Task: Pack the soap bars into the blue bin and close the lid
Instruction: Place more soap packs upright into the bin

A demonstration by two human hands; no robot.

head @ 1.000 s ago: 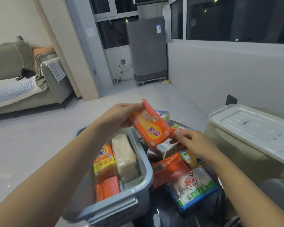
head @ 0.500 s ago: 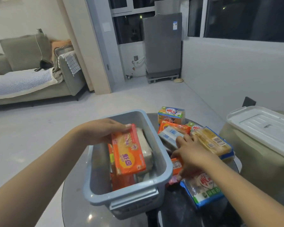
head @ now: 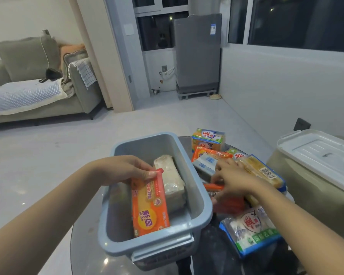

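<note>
— Left hand (head: 125,169), what's it doing?
— Fingers curled over the far end of an orange soap bar (head: 149,203), pinching it by the top edge. That bar stands tilted inside the blue bin (head: 199,199), reaching from the fingertips down toward the bin's near wall.

— Anything else in the bin?
— Just right of that hand a pale wrapped soap bar (head: 170,181) lies against the orange one, toward the bin's right wall.

— And the right hand (head: 229,181)?
— Outside the bin, just past its right wall, palm down over the loose soap. Fingers reach toward a thin orange packet (head: 213,187) at their tips; whether they grip it I cannot tell, the picture is blurred there.

— What lies around that hand?
— Beyond its fingers, a white-and-blue bar (head: 206,163) and an orange-wrapped one (head: 211,152), with a yellow-green boxed pack (head: 208,138) farther off. To its right, a yellow bar with a barcode (head: 260,170). Under the wrist a red pack (head: 229,205), and nearer the person a white pack with a blue-green edge (head: 250,229).

— All on the desk (head: 87,255)?
— Yes, a dark round one. Well right of the right arm a white lid (head: 322,155) rests on a beige surface.
</note>
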